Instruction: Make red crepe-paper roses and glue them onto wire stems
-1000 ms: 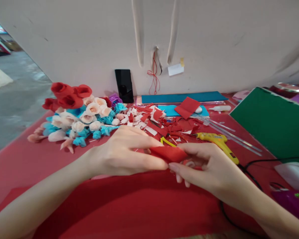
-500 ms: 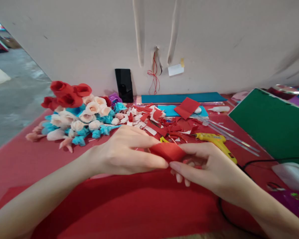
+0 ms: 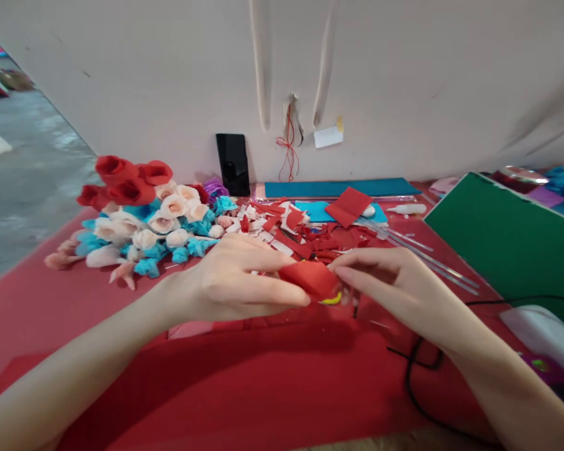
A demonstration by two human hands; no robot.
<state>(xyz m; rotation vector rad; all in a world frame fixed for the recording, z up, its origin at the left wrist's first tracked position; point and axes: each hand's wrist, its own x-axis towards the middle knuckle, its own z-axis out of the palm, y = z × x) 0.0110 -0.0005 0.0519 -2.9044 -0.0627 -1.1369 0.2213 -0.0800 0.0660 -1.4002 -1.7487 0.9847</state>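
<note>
Red paper piece [image 3: 309, 279] sits smack between both hands, longer left-to-right — left hand [image 3: 237, 275] pinches its left end, right hand [image 3: 397, 285] pinches its far right edge.

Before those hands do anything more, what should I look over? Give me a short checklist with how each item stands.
1. Left hand has hold of the red piece: ok, pinched between its fingers.
2. Right hand at the piece: ok, fingertips at its right edge.
3. Right hand's pinch firm: cannot tell.
4. Scraps tidied: not ok, strewn beyond the hands.
5. Black cord well away: not ok, loops close below the right hand.
6. Flowers out of the way: ok, bunched to the left.
</note>
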